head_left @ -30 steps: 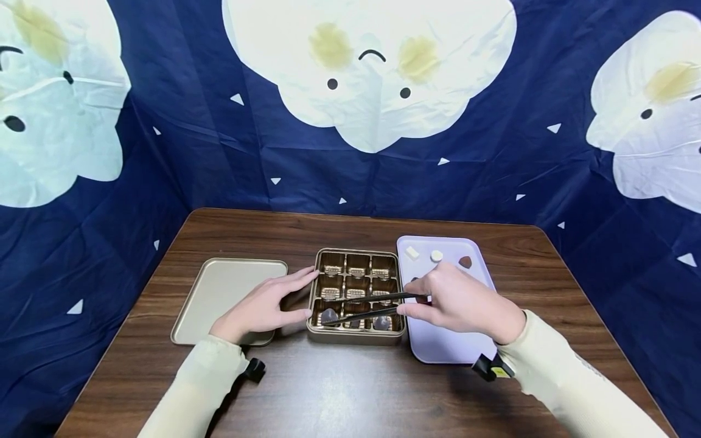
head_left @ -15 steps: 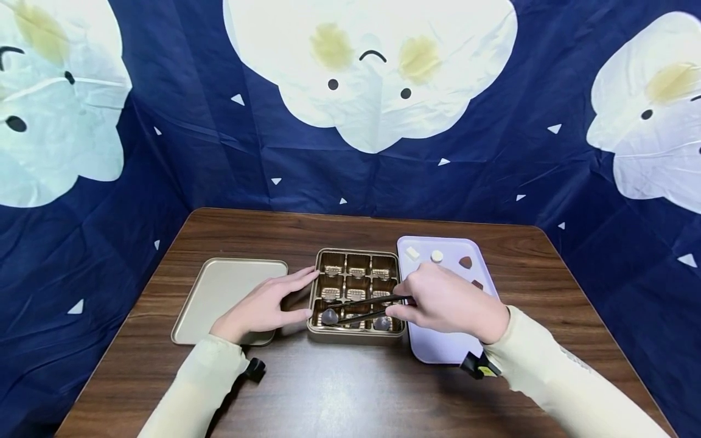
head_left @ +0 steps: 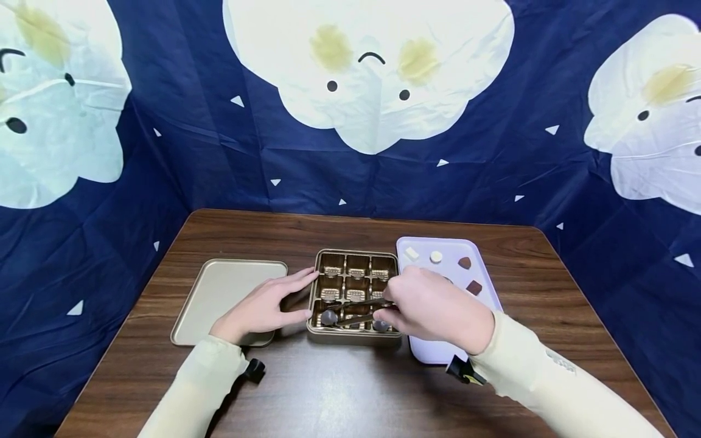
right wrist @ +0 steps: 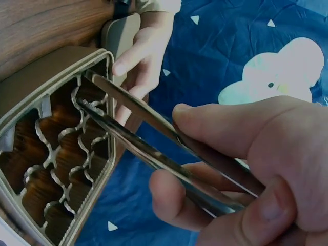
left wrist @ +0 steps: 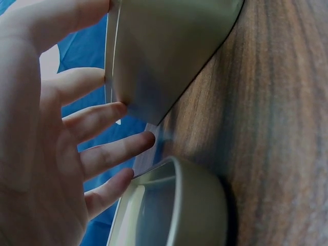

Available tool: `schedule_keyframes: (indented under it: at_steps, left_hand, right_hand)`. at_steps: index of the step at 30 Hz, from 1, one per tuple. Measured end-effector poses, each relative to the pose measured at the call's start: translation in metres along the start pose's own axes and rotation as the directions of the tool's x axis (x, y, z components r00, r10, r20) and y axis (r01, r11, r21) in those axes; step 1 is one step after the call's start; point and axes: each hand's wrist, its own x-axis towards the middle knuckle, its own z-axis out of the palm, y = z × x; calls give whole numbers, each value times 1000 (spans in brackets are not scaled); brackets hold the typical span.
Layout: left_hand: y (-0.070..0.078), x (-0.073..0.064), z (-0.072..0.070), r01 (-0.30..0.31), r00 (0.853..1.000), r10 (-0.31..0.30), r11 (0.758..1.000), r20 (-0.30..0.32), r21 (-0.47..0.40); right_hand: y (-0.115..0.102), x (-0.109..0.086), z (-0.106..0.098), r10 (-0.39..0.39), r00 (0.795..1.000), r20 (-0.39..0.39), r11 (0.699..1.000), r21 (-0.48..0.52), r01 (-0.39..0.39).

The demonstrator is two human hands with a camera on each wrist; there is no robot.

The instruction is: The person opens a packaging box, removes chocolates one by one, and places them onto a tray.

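My left hand rests its fingertips and thumb, spread and nearly straight, at the left side of a gold tin with a compartment insert. In my right hand I grip metal tongs, which reach leftward over the front row of compartments. Their tips are apart, around a dark round chocolate in the front left compartment. A second dark chocolate sits in the front right compartment, partly under my right hand. In the right wrist view the tong tips dip at the tin's corner, and the chocolate there is hidden.
Right of the tin lies a lilac tray bearing a white rectangular piece, a white round piece and brown pieces. A shallow gold lid lies on the wooden table, behind my left wrist.
My right hand has moved left over the tin with the tongs, uncovering more brown pieces on the tray. The tong tips now straddle the front left chocolate. My left hand has stayed put.
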Motion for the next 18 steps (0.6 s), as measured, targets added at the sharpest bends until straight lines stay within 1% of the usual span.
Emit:
schedule_keyframes:
  at_steps: [4, 9, 16, 18]
  left_hand:
    - [1, -1, 0, 7, 1000, -7, 1000, 4, -4]
    - [3, -1, 0, 25, 1000, -25, 1000, 14, -6]
    - [3, -1, -2, 17, 1000, -17, 1000, 8, 0]
    - [3, -1, -2, 18, 1000, -18, 1000, 9, 0]
  right_hand:
    - [-3, 4, 4, -3, 1000, 10, 1000, -12, 3]
    - [-5, 7, 6, -10, 1000, -1, 1000, -14, 10]
    - [-5, 10, 4, 46, 999, 29, 999, 24, -46]
    - [-4, 10, 4, 51, 998, 30, 998, 30, -52]
